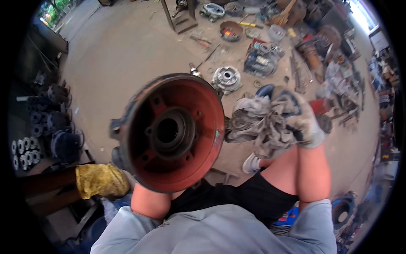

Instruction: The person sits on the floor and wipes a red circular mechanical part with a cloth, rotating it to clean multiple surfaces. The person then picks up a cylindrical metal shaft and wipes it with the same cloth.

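Note:
A large round metal housing (207, 139), red inside with a dark rim and a central bore, is held up in front of my lap, its hollow side facing me. My left arm reaches up behind it; only a dark bit of my gloved left hand (117, 156) shows at its left edge, gripping it from there. My right hand (302, 116), in a pale glove with dark patches, is closed on a crumpled grey rag (253, 118). The rag hangs beside the housing's right rim; whether they touch I cannot tell.
On the floor ahead lie a silver flanged casting (226, 79), a dark blue pack of parts (261, 59) and a rusty bowl (231, 31). Metal parts and tools crowd the right. Dark castings (65, 146) and stacked rings (25, 152) line the left, near a yellow sack (101, 180).

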`<state>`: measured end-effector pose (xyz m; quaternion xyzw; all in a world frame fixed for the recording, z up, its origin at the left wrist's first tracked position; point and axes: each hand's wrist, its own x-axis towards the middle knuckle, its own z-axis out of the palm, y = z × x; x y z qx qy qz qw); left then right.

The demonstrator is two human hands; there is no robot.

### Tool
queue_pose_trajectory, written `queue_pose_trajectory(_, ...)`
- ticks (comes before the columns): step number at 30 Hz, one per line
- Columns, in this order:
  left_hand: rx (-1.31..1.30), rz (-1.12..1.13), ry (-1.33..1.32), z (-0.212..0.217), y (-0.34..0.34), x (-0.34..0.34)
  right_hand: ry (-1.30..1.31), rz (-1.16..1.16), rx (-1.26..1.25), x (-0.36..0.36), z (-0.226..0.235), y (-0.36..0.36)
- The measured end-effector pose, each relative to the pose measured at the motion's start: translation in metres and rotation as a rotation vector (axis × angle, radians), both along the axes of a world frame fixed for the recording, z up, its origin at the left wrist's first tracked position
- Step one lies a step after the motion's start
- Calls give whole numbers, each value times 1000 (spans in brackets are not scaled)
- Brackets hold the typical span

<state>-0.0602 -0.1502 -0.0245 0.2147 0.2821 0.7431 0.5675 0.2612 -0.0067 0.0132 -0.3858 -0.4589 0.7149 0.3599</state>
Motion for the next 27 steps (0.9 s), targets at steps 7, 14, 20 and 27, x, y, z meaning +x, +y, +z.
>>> queue_pose_trajectory(7, -38, -111, -345, -2, 19, 37, -171, -65, 302, -18, 20, 4)
queue_pose_trajectory(14, -3, -255, -517, 11, 51, 67, -223, 168, 1025, -37, -1, 7)
queue_pose_trajectory(20, -95, -216, -150, -14, 49, 70, -555, 261, 1070, -81, -17, -19)
queue_pose_trajectory(27, -153, -196, -209, -21, 41, 72, -447, 262, 958, -81, -27, -20)
